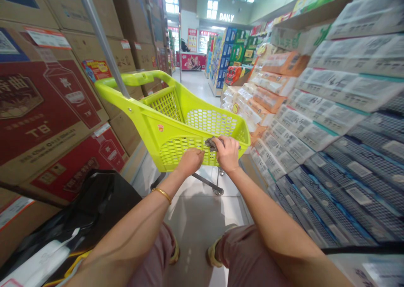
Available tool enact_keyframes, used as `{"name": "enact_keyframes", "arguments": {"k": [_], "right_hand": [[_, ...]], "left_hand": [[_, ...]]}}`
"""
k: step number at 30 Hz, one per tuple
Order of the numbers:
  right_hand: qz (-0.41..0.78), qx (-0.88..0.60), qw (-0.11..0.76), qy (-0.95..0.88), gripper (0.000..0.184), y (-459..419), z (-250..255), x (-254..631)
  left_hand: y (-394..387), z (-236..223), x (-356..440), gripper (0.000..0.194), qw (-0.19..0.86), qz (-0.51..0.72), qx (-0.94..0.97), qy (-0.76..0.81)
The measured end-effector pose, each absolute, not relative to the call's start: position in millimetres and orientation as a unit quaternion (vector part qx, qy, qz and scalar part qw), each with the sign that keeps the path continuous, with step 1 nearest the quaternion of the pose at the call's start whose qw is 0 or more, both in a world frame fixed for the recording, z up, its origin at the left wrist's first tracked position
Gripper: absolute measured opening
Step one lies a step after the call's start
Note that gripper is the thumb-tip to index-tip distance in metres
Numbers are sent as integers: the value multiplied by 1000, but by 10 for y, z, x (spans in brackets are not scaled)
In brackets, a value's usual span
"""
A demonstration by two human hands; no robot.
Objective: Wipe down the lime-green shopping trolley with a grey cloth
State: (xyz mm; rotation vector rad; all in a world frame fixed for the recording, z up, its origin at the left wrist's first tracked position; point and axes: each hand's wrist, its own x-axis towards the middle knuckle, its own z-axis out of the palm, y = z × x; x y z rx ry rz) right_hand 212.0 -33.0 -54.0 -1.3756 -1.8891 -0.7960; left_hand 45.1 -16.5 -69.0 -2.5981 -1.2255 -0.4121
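Observation:
A lime-green plastic shopping cart [151, 123] stands side-on before me in the aisle, its handle to the left. My right hand [227, 152] is closed on a crumpled dark grey cloth [212, 144], held at the upper part of the cart's lattice side. Just left of it, my left hand [192, 160] is closed too, its curled fingers by the lower lattice. What those fingers hold, if anything, is hidden. A gold bracelet [163, 194] circles my left wrist. The visible part of the basket shows only its green lattice walls.
Stacked cartons [47, 93] line the left side, with a metal pole [101, 34] in front. A black plastic bag [104, 198] lies at lower left. Wrapped tissue packs [325, 114] are piled along the right. The tiled aisle [195, 83] runs on behind the cart.

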Motion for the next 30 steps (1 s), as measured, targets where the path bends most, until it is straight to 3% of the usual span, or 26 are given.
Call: {"name": "enact_keyframes", "arguments": {"k": [10, 16, 26, 30], "right_hand": [[-314, -524, 344, -713, 30, -300, -495, 2093], [-274, -534, 267, -754, 31, -236, -705, 2050], [-199, -445, 62, -871, 25, -423, -1410, 2053], [-230, -453, 80, -858, 27, -393, -1365, 2029]], "left_hand": [[-148, -674, 413, 28, 116, -141, -846, -501], [-61, -729, 423, 26, 115, -155, -850, -489], [-46, -736, 415, 23, 114, -148, -855, -484], [-47, -729, 407, 21, 123, -148, -855, -483]]}}
